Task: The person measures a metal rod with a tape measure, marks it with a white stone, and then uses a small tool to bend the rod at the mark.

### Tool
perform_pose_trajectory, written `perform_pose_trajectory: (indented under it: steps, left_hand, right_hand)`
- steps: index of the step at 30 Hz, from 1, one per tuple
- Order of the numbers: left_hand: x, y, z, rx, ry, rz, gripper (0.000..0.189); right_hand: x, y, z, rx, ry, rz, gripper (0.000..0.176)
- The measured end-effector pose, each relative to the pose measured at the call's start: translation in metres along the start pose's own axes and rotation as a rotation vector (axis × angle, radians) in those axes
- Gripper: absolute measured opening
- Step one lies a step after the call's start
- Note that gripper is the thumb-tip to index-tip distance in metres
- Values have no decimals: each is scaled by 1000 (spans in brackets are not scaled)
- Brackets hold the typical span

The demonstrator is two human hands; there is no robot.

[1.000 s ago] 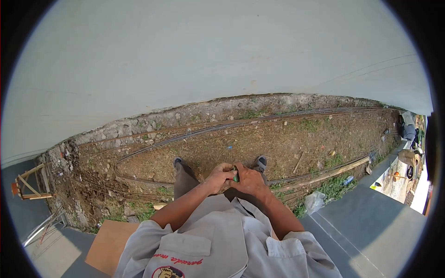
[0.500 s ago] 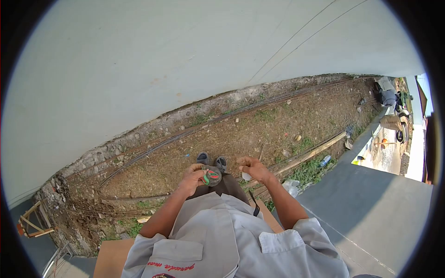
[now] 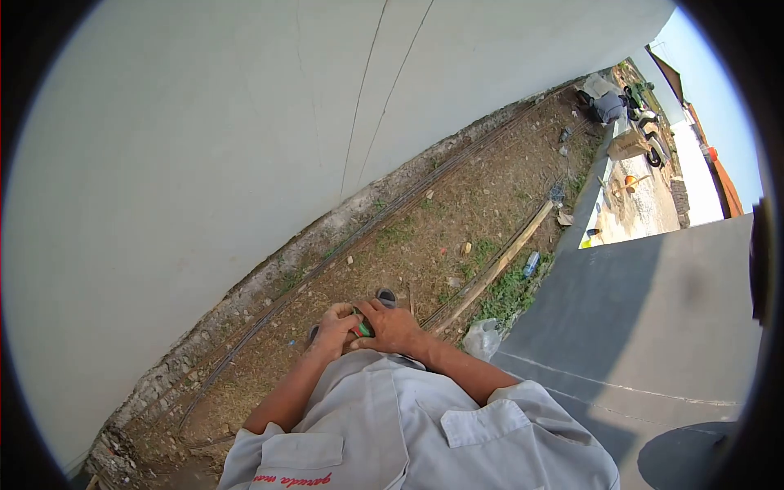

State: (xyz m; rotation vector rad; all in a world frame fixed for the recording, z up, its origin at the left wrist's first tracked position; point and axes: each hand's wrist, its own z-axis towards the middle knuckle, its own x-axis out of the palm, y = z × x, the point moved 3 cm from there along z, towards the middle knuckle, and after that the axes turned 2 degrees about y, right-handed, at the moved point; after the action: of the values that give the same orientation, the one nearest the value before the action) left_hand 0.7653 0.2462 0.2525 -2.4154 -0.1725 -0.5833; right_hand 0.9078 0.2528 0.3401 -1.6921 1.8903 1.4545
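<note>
A small round green, red and dark object (image 3: 362, 327), which looks like a tape measure, sits between my two hands in front of my shirt. My left hand (image 3: 335, 331) is closed round its left side. From the right, my right hand (image 3: 387, 327) wraps over it with bent fingers. Together the hands cover most of the object. Below them is the grey shirt (image 3: 367, 416), and the dark shoes (image 3: 386, 297) show partly just beyond.
A pale wall (image 3: 204, 147) rises ahead, with long rods (image 3: 327, 260) along its base. A wooden beam (image 3: 498, 265), plastic bottle (image 3: 531, 264) and clear plastic bag (image 3: 482, 339) lie at right, near a grey wall (image 3: 588, 327). A person (image 3: 609, 107) crouches far off, near a cardboard box (image 3: 629, 145).
My right hand has moved left onto the green and red object, now between both hands. The white item by that hand is no longer visible. The view has turned to the right.
</note>
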Motion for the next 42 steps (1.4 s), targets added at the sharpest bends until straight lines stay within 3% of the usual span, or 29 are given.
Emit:
perform_pose_trajectory:
  steps: [4,7,9,10,12,19,23,25,26,28,31,34,36,42]
  left_hand:
    - [63,-14,47,-22,-8,102,41]
    - [104,-20,85,-13,-18,65,42]
    - [128,-25,107,14,-32,79,42]
    - [135,-27,115,30,-56,87,42]
    - [143,-27,133,20,-59,65,43]
    - [173,-49,181,-15,-91,32,41]
    - [206,-68,218,-11,-112,39,38]
    - [227,-77,245,-35,-94,109,40]
    - [235,-80,261,-31,-105,90,40]
    - [260,-90,284,-5,-52,30,38]
    - [284,-104,317,44,-145,27,36]
    - [298,-123,332,65,-216,19,39]
    - [310,-137,331,75,-208,23,40]
    - [311,-137,331,139,-463,-26,45]
  right_hand:
    - [-36,-69,-10,70,-21,-2,86]
    - [-58,-139,-25,68,-139,109,79]
    - [-62,-203,-29,28,-299,406,60]
    - [-62,-228,-33,30,-307,413,60]
    - [-59,-268,-42,75,-110,811,40]
    - [-62,-319,-62,337,37,771,26]
    - [-144,-330,-30,330,-122,628,33]
    - [-204,-316,3,257,-172,223,57]
    - [-215,-321,22,246,-157,211,57]
    - [-237,-321,49,6,-166,4,76]
    - [-262,-333,81,60,30,-55,79]
    - [-290,-343,101,45,102,-121,75]
    - [-292,-354,113,-16,145,-123,70]
    - [-309,-359,147,-237,308,-206,69]
